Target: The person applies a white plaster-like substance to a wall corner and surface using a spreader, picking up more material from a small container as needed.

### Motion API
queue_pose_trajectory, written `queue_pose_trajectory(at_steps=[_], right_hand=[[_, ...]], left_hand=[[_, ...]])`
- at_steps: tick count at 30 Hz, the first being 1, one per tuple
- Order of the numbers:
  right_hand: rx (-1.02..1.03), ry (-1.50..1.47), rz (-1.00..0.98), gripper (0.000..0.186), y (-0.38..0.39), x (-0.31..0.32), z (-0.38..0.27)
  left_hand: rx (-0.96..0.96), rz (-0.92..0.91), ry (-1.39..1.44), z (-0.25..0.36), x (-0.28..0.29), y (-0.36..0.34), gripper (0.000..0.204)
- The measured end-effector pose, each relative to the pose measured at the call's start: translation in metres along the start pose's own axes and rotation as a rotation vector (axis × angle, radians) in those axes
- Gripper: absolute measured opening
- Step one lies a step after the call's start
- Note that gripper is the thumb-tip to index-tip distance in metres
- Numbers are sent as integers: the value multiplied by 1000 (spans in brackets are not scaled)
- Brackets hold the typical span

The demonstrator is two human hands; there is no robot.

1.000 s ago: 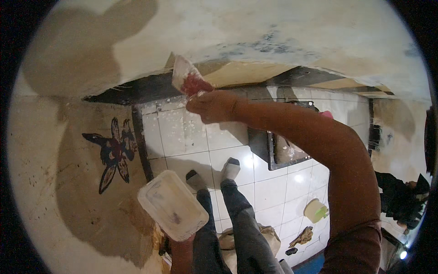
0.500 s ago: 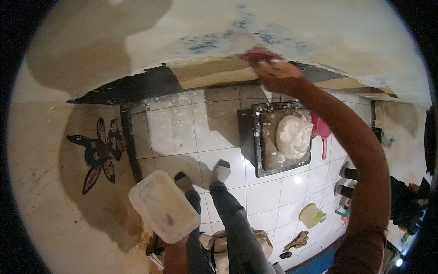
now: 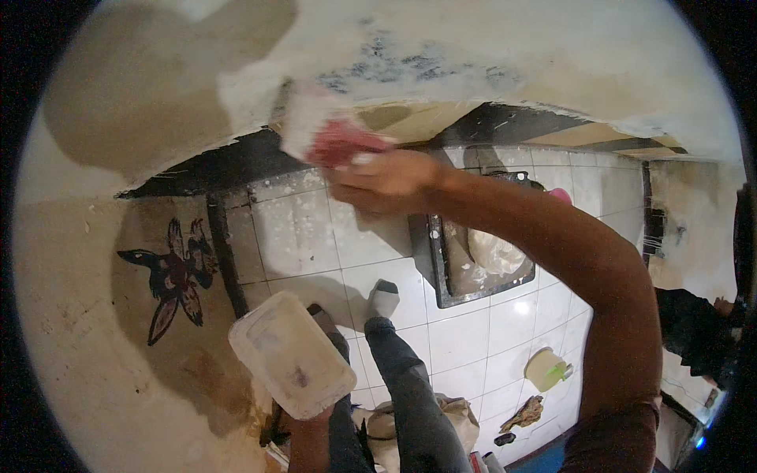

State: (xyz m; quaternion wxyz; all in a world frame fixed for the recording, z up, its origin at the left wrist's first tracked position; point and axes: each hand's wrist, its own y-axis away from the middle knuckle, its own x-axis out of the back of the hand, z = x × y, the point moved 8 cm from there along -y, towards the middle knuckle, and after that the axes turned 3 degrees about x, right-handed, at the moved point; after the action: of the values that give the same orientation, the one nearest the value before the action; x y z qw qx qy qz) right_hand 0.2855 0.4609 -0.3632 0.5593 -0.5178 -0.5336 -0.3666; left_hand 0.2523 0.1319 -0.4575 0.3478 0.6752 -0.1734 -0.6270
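Observation:
My right hand is closed around the red grip of a wide putty scraper, blurred by motion. Its whitish blade is close to the lower edge of the pale smeared wall; whether it touches cannot be told. Lower left, a rectangular translucent plastic tub smeared with whitish paste is held by my left hand, whose fingers are mostly hidden beneath it. Dark blue-grey patches mark the wall right of the scraper.
On the tiled floor, a dark tray holds a whitish plastic bag, partly hidden by my right arm. A cream bucket with a green part and a brown crumpled thing lie right. Another person is at far right.
My right hand has swept the scraper left along the bottom of the wall, and the arm now covers part of the tray. The tub has shifted slightly right and down in view.

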Motion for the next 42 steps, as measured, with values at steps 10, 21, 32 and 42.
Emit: queue_pose_trajectory(at_steps=[10, 21, 32, 42], right_hand=[[-176, 431, -358, 49, 172, -14, 87], [-661, 466, 246, 48, 145, 70, -61], [-1527, -1455, 1433, 21, 100, -85, -20], [-1349, -1895, 1638, 3, 20, -62, 39]], left_hand=[[-44, -54, -103, -5, 4, -3, 64], [7, -102, -48, -4, -2, 1, 66], [-91, 28, -155, 28, -11, 22, 58], [93, -61, 843, 37, 6, 34, 61]])
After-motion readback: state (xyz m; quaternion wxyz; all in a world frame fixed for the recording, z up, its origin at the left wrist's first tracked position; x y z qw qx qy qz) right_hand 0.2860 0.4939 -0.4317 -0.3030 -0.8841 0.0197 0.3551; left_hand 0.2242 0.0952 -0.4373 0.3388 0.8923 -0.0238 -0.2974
